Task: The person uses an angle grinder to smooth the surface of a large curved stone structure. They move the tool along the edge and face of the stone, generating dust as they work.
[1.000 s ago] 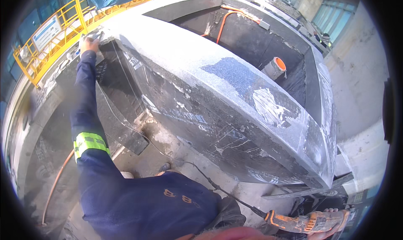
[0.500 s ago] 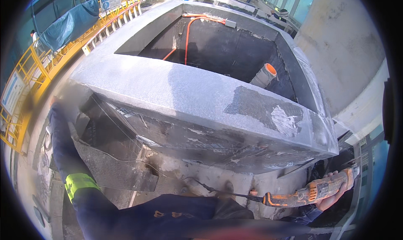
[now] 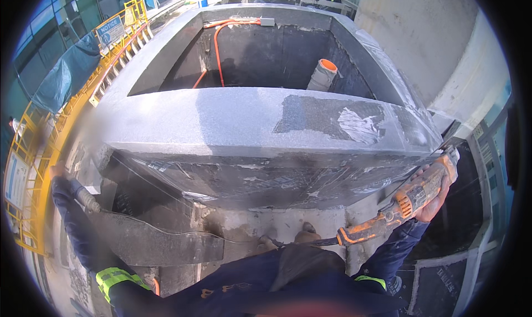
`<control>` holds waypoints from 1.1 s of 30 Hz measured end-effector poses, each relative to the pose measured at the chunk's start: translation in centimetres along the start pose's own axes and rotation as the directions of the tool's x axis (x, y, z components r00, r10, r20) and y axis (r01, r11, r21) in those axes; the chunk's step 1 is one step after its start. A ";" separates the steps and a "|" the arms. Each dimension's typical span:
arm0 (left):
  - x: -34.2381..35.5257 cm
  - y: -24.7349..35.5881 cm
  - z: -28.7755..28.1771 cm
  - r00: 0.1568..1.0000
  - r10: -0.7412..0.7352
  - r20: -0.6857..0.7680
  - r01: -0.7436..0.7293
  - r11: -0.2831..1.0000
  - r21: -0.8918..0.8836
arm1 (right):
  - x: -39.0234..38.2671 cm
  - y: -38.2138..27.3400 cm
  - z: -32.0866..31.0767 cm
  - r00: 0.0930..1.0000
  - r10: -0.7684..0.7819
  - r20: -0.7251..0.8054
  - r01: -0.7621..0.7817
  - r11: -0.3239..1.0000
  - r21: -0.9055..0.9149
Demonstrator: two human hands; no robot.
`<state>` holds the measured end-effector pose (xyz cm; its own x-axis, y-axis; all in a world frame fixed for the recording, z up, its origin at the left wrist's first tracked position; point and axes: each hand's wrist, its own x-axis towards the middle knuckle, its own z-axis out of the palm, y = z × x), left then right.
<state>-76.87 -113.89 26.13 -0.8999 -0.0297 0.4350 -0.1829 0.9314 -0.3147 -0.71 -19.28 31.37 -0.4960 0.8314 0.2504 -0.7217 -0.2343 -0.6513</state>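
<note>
Head view: at left, the left hand (image 3: 57,170) is blurred near the yellow railing (image 3: 41,203); whether it is spread or holding anything, I cannot tell. At near right, beside the grey-topped wall (image 3: 244,117), the orange-and-grey power tool (image 3: 413,199) looks stiff, fairly heavy, best gripped by rear handle (image 3: 361,233) and body; the right hand (image 3: 433,206) curls around that body.

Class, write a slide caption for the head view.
Right hand gripping an orange-and-grey power tool, left hand out to the side, before an open-topped box.
</note>
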 end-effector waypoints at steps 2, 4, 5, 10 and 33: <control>-0.3 -1.6 -4.4 0.994 0.039 -0.098 -0.073 0.923 -0.377 | 0.0 -0.4 -0.3 1.000 -0.014 -0.016 0.014 1.000 -0.005; -2.8 -1.2 -10.7 0.970 -0.190 0.153 0.230 0.506 -0.831 | 0.0 -0.8 -0.9 0.997 -0.039 -0.067 0.039 0.999 0.002; -4.8 0.0 -14.3 0.968 -0.213 0.134 0.212 0.402 -0.891 | -0.1 -1.0 -1.3 0.998 -0.032 -0.057 0.034 0.999 0.040; -21.3 13.8 -27.5 0.949 -0.262 -0.175 0.017 0.596 -0.803 | 0.2 -2.6 -3.8 0.994 -0.113 0.010 0.111 0.989 0.097; -53.2 71.1 -39.6 1.000 -0.001 0.021 0.021 0.003 -1.000 | 12.9 -24.8 -27.5 0.871 -0.434 -0.233 0.267 0.814 -0.516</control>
<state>-26.31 -31.78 13.99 -0.9079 -0.0379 0.4174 0.3763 0.3650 0.8516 24.06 11.11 31.07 -0.0066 0.9426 0.3339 -0.4707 0.2916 -0.8327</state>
